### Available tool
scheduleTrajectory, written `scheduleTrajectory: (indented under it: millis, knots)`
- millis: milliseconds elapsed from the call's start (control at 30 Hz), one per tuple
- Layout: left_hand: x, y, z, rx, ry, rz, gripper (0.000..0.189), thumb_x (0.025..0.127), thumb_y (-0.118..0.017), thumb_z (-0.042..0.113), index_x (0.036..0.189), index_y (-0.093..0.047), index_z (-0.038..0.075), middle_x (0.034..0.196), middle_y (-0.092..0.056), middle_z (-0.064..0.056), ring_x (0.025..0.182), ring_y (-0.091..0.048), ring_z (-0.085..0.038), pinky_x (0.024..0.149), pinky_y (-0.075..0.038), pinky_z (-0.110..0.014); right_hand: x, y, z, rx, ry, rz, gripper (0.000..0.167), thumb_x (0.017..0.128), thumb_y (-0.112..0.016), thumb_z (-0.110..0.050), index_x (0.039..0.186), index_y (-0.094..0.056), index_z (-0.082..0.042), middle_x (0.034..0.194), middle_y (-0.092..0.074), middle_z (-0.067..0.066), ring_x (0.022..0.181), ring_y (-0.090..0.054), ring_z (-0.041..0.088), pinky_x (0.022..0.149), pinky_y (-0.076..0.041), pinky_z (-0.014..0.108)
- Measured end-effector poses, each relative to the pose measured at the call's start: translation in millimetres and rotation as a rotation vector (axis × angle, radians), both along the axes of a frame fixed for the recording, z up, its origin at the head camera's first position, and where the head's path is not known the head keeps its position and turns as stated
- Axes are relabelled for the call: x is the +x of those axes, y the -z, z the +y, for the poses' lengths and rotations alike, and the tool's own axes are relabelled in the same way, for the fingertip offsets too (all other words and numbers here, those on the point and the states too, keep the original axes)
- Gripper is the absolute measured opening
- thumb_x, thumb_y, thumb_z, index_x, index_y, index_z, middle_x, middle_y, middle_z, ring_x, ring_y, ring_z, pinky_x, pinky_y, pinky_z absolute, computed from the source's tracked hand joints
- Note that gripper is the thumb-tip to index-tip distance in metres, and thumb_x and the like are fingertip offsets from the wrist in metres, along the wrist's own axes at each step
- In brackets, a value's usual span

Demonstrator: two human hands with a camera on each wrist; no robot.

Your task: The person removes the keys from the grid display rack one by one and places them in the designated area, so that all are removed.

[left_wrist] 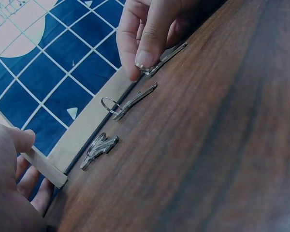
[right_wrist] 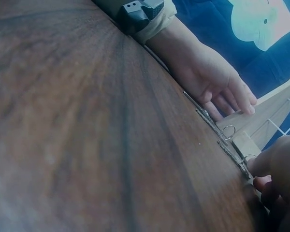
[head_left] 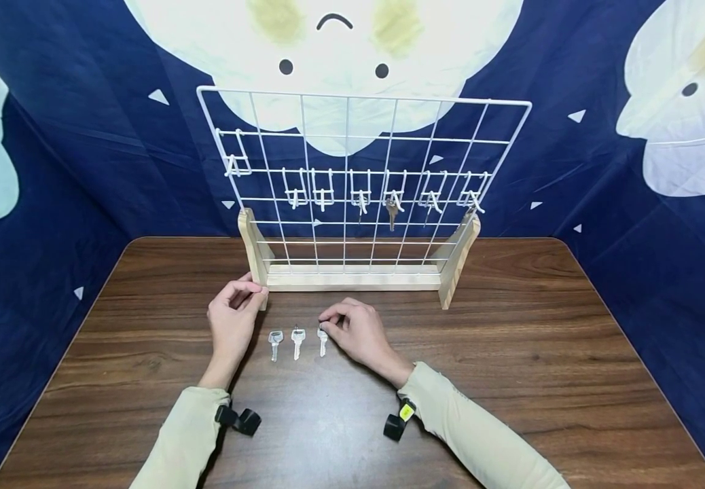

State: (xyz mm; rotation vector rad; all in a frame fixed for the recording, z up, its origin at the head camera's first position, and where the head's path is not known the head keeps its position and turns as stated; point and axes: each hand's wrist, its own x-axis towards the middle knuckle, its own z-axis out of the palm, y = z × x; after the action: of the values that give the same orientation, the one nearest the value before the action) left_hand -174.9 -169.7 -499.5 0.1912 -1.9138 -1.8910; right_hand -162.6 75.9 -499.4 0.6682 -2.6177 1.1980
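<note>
My left hand point(head_left: 232, 319) holds the front of the wire rack's left wooden leg point(head_left: 255, 255); in the left wrist view, its thumb and fingers lie on either side of the wood. Three silver keys with rings lie in a row on the table: the left key point(head_left: 276, 343), the middle key point(head_left: 297, 343) and the right key point(head_left: 322, 341). With thumb and index finger my right hand point(head_left: 357, 331) pinches the ring end of the right key. The key's blade points towards me. In the left wrist view, the fingertips partly hide that ring.
Behind the keys stands a white wire grid rack point(head_left: 346, 170) on a wooden base point(head_left: 352, 279). Several white hooks hang on it, including an upper-left hook point(head_left: 236, 163). A brassy key point(head_left: 392, 214) hangs on one hook. The brown wooden table point(head_left: 542, 380) extends to both sides.
</note>
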Motion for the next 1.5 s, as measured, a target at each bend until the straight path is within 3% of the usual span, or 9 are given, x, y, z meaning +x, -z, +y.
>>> scheduleTrajectory:
  millis: [433,633,900,1200,1500]
  knots:
    - [1.0,-1.2,0.2,0.001,0.003,-0.004,0.012,0.095,-0.079,-0.011,0.101,-0.071,-0.017,0.120,-0.075,0.012,0.108,-0.074,0.000,0.097,-0.060,-0.015,0.5,-2.9,1.5,-0.046,-0.024,-0.011,0.019,0.090,-0.083,0.002,0.104,-0.086,-0.011,0.090,-0.072,-0.001,0.064,-0.050,-0.006,0.058,-0.046,0.014]
    - [1.5,-0.9,0.2,0.004,0.003,-0.001,0.013,0.096,-0.079,-0.011,0.101,-0.070,-0.018,0.119,-0.075,0.013,0.108,-0.074,-0.001,0.097,-0.060,-0.015,-0.3,-1.9,2.3,-0.136,-0.035,-0.055,0.021,0.090,-0.080,0.006,0.104,-0.085,-0.009,0.090,-0.071,0.000,0.062,-0.050,-0.004,0.054,-0.047,0.016]
    - [1.2,-0.2,0.8,0.012,0.003,0.004,0.013,0.095,-0.079,-0.012,0.101,-0.070,-0.018,0.117,-0.075,0.017,0.106,-0.075,-0.001,0.095,-0.060,-0.014,-4.5,2.0,3.7,-0.242,0.010,-0.104,0.021,0.092,-0.078,0.003,0.106,-0.084,-0.010,0.089,-0.070,-0.001,0.062,-0.050,-0.001,0.054,-0.044,0.016]
    - [1.0,-0.8,0.5,0.002,0.000,0.009,0.012,0.095,-0.080,-0.012,0.100,-0.071,-0.017,0.117,-0.075,0.017,0.106,-0.075,-0.001,0.095,-0.060,-0.014,-4.7,-8.6,2.8,-0.342,0.071,-0.204,0.020,0.094,-0.080,0.006,0.108,-0.084,-0.007,0.090,-0.075,0.008,0.060,-0.047,-0.001,0.053,-0.039,0.014]
    - [1.5,-1.0,0.6,0.010,0.004,0.011,0.013,0.095,-0.080,-0.012,0.100,-0.070,-0.018,0.117,-0.076,0.016,0.106,-0.075,-0.001,0.095,-0.060,-0.014,-4.3,-23.6,5.0,-0.436,0.070,-0.210,0.020,0.095,-0.078,0.005,0.111,-0.083,-0.005,0.093,-0.075,0.010,0.061,-0.047,0.001,0.052,-0.037,0.014]
